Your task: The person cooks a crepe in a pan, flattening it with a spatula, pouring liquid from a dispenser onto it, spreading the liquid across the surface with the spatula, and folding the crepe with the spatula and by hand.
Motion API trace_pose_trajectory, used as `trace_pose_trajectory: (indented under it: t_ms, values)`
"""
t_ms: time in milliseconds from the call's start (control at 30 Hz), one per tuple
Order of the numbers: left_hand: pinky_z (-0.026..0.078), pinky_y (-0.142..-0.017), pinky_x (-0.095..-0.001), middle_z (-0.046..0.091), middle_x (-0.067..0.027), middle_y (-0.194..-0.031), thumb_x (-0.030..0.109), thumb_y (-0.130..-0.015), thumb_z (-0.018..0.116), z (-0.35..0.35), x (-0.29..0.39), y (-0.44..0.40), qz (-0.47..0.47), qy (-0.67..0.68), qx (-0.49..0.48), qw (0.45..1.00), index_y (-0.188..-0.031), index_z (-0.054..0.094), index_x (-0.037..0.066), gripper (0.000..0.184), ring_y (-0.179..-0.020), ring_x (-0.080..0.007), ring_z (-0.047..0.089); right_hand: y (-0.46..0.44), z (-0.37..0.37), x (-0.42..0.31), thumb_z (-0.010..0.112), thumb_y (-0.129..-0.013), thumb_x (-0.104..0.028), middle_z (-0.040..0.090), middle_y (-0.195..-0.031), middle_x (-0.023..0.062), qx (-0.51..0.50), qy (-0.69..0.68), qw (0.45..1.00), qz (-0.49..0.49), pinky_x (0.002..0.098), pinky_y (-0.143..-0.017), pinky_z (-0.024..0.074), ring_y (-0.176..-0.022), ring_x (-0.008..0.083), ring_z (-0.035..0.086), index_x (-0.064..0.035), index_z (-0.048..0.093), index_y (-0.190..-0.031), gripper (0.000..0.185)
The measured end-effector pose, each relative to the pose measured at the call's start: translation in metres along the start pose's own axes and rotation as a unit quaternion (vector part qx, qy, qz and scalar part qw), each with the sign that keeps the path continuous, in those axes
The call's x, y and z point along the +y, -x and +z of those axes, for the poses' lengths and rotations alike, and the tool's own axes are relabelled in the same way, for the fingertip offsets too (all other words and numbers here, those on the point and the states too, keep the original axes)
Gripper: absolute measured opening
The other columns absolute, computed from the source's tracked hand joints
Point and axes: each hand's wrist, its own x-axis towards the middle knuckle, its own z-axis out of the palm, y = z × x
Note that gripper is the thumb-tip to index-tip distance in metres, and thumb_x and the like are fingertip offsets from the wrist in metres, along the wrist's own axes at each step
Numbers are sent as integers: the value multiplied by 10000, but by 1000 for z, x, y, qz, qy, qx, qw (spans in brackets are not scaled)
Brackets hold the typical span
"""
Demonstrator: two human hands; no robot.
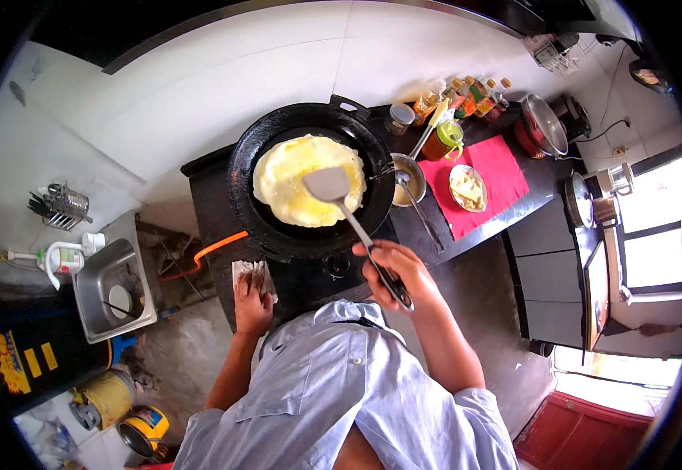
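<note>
My right hand (400,270) is closed round the black handle of a metal spatula (327,185). Its wide blade is over a pale yellow egg pancake (294,168); I cannot tell whether they touch. The pancake lies in a large black wok (244,192) on the stove. My left hand (252,304) lies with its fingers spread on a white folded cloth (241,272) at the counter's front edge.
Right of the wok are a batter bowl (398,197) with a ladle (425,217), an oil jug (440,142) and a plate of food (467,188) on a red cloth (505,176). Bottles (482,98) line the wall. An orange hose (220,245) runs left towards the sink (90,301).
</note>
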Motion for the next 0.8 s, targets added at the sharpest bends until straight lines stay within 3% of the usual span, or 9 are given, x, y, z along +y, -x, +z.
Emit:
trace_pose_trajectory:
  t_ms: [133,367,533,667,800]
  values:
    - [350,-1192,-547,516,-265,-1460,129,-840,725,8,-9,0,8,9,17,1000,-1356,605,29,539,-1411,-485,428,-34,-9,7,561,-1036,-225,611,-779,100,30,-40,998,-29,300,-355,356,-445,161,517,47,575,-1263,354]
    - [350,-1187,-554,522,-267,-1456,127,-827,738,5,-1,-2,-7,-3,13,1000,-1358,601,30,557,-1397,-489,439,5,16,12,566,-1028,-233,602,-754,107,-1,-72,997,41,300,-354,369,-451,168,533,43,592,-1241,350]
    - [352,-1181,-559,517,-264,-1458,127,-829,739,5,1,-1,-5,-3,18,1000,-1354,597,32,552,-1396,-490,435,-42,15,-4,579,-1026,-215,598,-710,92,-60,7,998,-7,299,-348,353,-416,164,515,43,612,-1228,329]
    - [354,-1183,-555,515,-265,-1459,123,-831,737,10,-9,-1,13,0,19,1000,-1356,597,35,551,-1397,-489,434,-95,0,-3,590,-1029,-212,599,-765,106,-44,-16,999,-16,320,-359,369,-429,174,520,48,612,-1223,325]
    - [350,-1191,-552,517,-272,-1458,118,-833,732,8,-6,0,-3,6,14,1000,-1364,594,32,556,-1395,-493,439,-80,-4,3,590,-1024,-216,600,-772,108,-15,-36,999,-12,322,-360,363,-428,186,520,41,618,-1196,310]
